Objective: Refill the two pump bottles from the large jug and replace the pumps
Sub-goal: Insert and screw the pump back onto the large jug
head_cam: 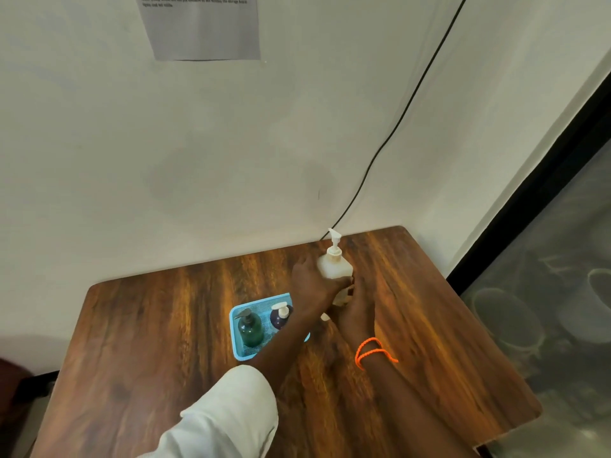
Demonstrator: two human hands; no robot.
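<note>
A large white jug [334, 266] with a pump top is standing upright; a green pump bottle [250, 328] and a purple pump bottle [280, 316] are standing beside it.

Brightness: moderate, soft indoor light, no hard highlights.
Wall: the pale plaster wall [231, 143] shows faint grey blotches of uneven shade.
Sheen: a warm orange gleam runs along the right side of the brown wood-grain counter [429, 325].
Shadows: soft and faint under the hands; a dark patch fills the lower left corner.
Sharpness: the printed grey paper sheet [201, 28] is too blurred to read; the dark glass panel [545, 309] at right looks murky.
Distortion: wide-angle bending curves the thin black cable [413, 94] and the counter's edges.
</note>
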